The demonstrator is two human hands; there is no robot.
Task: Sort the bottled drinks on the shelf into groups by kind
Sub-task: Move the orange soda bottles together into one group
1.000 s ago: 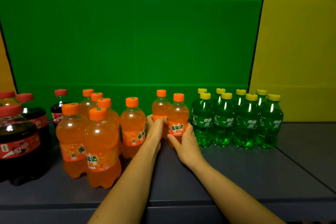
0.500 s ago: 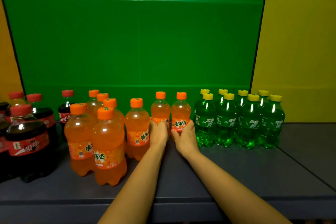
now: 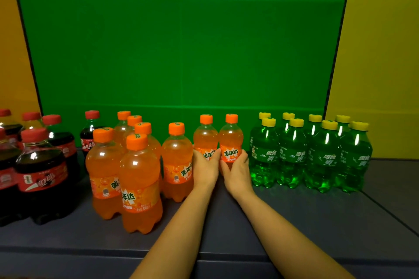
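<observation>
Head view: both arms reach to the far middle of the shelf, one bottle per hand.
Left hand: fingers curled round the lower body of the left Mirinda bottle, which stands upright.
Right hand: wrapped round the lower body of the right Mirinda bottle, thumb just below its label; this one is upright too.
Held pair: side by side and touching; I cannot tell whether they rest on the shelf or are lifted.
Single Mirinda bottle: just left of the left hand, slightly nearer.
Mirinda cluster: five more orange bottles, left and near, loosely bunched rather than in rows.
Sprite group: eight green bottles with yellow caps in two neat rows, right of the held pair with a small gap between.
Coca-Cola group: far left, partly cut off by the frame edge.
Stray Coca-Cola bottle: far back, just beside the Mirinda cluster.
Done, as judged: the three kinds occupy separate zones, and the Sprite group looks finished.
Left, as judged: bring the held pair and the single Mirinda bottle in with the cluster, and move the stray Coca-Cola bottle to its own kind.
</observation>
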